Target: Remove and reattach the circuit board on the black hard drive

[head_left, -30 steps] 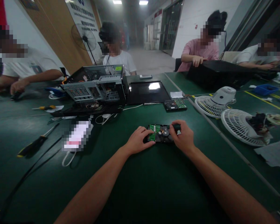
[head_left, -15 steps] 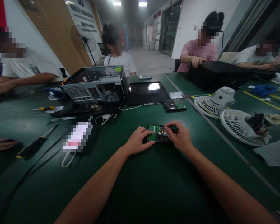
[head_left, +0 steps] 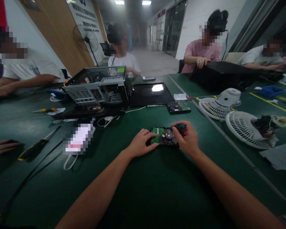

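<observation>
A hard drive (head_left: pixel 160 140) lies on the green table with its green circuit board and dark metal underside facing up. My left hand (head_left: pixel 141 143) grips its left end between thumb and fingers. Over the drive's right end, my right hand (head_left: pixel 188 138) is closed around what looks like a screwdriver with a dark handle (head_left: pixel 181 126). The fingers hide most of that tool, and its tip cannot be made out. A second hard drive (head_left: pixel 179 107) rests farther back, apart from both hands.
An open computer case (head_left: pixel 97 89) and a black flat panel (head_left: pixel 151 95) stand behind. White fan parts (head_left: pixel 246 130) lie to the right. Leftward are a phone (head_left: pixel 79 138), a yellow-black screwdriver (head_left: pixel 39 144) and another person's hand (head_left: pixel 3 148). Other people sit around the table.
My right hand has shifted slightly right and up off the drive, with the tool still in it, uncovering more of the drive's right part. My left hand stays in place.
</observation>
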